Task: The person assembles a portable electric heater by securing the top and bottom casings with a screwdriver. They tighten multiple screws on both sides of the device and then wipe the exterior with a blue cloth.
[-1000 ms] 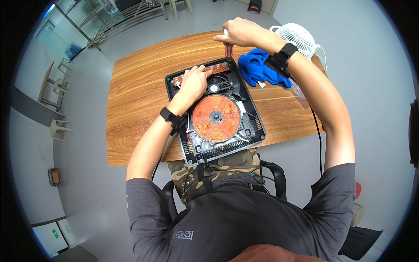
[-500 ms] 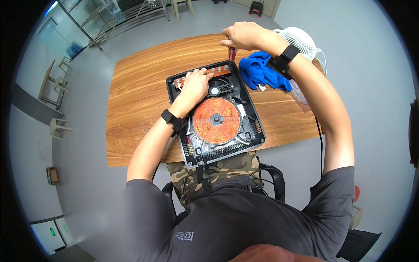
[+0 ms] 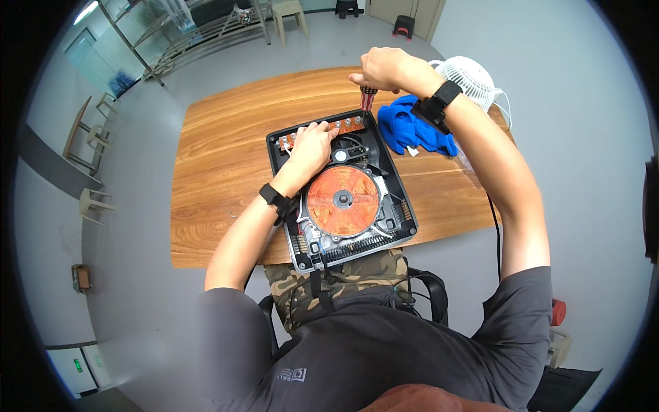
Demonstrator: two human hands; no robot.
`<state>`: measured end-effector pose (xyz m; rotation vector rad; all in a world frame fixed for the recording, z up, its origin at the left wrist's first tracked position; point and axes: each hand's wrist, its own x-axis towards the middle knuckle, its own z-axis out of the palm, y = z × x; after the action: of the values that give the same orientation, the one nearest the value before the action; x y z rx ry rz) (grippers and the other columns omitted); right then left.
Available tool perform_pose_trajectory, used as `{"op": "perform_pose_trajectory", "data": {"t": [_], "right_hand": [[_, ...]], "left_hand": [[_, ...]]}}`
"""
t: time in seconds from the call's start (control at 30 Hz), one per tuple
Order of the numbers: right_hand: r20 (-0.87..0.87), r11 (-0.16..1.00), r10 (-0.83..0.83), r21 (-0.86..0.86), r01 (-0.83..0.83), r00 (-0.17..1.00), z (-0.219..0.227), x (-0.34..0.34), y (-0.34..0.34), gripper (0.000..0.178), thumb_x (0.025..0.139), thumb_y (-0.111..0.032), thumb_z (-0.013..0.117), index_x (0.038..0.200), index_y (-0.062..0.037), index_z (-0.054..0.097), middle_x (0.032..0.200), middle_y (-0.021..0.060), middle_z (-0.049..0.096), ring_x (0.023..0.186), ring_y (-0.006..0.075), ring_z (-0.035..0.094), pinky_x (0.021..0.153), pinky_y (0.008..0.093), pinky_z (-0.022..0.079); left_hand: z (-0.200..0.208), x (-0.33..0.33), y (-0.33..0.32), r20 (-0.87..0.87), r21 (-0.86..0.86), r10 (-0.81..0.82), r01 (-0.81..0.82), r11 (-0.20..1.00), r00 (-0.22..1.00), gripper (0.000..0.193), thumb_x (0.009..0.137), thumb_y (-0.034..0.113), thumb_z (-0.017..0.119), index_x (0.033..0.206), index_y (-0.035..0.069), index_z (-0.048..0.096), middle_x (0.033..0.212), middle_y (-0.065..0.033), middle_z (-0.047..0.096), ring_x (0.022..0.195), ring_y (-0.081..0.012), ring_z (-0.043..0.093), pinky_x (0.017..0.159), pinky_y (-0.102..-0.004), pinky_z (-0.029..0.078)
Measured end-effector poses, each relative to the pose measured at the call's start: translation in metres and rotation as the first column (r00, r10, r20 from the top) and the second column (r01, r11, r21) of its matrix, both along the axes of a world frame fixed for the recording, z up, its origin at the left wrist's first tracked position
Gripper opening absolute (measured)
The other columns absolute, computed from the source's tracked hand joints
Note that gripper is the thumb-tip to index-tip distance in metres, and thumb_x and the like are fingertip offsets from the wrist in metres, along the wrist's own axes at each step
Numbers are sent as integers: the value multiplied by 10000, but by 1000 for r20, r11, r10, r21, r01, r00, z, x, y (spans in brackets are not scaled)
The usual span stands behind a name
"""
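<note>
An opened induction cooker (image 3: 389, 230) lies on the wooden table, its round copper coil (image 3: 342, 197) uncovered. Along its far edge runs an orange circuit board (image 3: 349, 126) with several small round parts on it. My left hand (image 3: 312, 146) rests on that board with its fingers stretched out, pressing or steadying it. Above the far right corner, my right hand (image 3: 384, 67) grips the top of a screwdriver (image 3: 367, 100) with a red, white and dark handle. The screwdriver stands upright, its tip down at the board's right end; the exact contact is too small to see.
A crumpled blue cloth (image 3: 405, 129) lies right of the cooker, with a white fan (image 3: 467, 81) behind it. Clear plastic (image 3: 468, 165) sits partly under my right forearm. The wooden table (image 3: 220, 165) extends left. A dark cable (image 3: 495, 226) hangs off the right edge.
The view has shifted slightly, so the table and cooker appear lower. More of the screwdriver handle shows below my right hand. My left hand stays on the board.
</note>
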<state>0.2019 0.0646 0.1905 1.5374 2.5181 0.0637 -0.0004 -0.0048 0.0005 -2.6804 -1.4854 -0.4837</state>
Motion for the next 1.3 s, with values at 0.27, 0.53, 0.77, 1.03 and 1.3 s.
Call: {"op": "perform_pose_trajectory", "data": {"t": [0.27, 0.53, 0.77, 1.03, 1.3], "right_hand": [[-85, 995, 83, 70, -78, 993, -10, -4, 0, 517, 941, -345, 585, 1303, -8, 437, 1109, 260, 677, 997, 457, 679, 871, 518, 552], [-124, 970, 245, 20, -244, 962, -15, 0, 3, 380, 985, -297, 614, 1252, -28, 602, 1095, 246, 690, 1057, 425, 677, 906, 486, 553], [115, 1000, 4, -9, -3, 993, -3, -6, -3, 470, 1013, -427, 579, 1281, -44, 623, 1002, 237, 738, 995, 386, 711, 879, 463, 567], [-128, 951, 309, 28, -308, 942, -17, 24, 13, 437, 974, -335, 639, 1255, -11, 555, 1033, 223, 740, 968, 427, 701, 845, 490, 556], [15, 997, 67, -28, -67, 998, -5, -2, 1, 453, 976, -401, 640, 1110, 30, 675, 964, 252, 737, 940, 418, 707, 829, 489, 566]], "left_hand": [[-2, -1, 1, -9, 29, 7, -7, 1000, 1000, 414, 864, 64, 614, 1268, 77, 703, 1154, -107, 669, 1105, -312, 622, 944, -463, 484], [0, -2, -2, -13, 14, 12, -12, 1000, 1000, 412, 868, 53, 598, 1265, 71, 707, 1170, -116, 663, 1111, -313, 620, 952, -460, 483], [4, 2, -3, -14, -21, 21, -21, 1000, 1000, 424, 880, 59, 589, 1290, 72, 697, 1160, -120, 663, 1095, -319, 622, 939, -463, 484], [3, -3, 0, -14, -6, -23, 23, 1000, 1000, 420, 867, 51, 593, 1274, 55, 697, 1138, -138, 664, 1073, -328, 634, 908, -469, 498], [-1, -6, 3, 14, 1, -44, 44, 999, 999, 337, 911, 71, 575, 1223, 33, 694, 1147, -149, 652, 1068, -335, 629, 895, -470, 525]]}}
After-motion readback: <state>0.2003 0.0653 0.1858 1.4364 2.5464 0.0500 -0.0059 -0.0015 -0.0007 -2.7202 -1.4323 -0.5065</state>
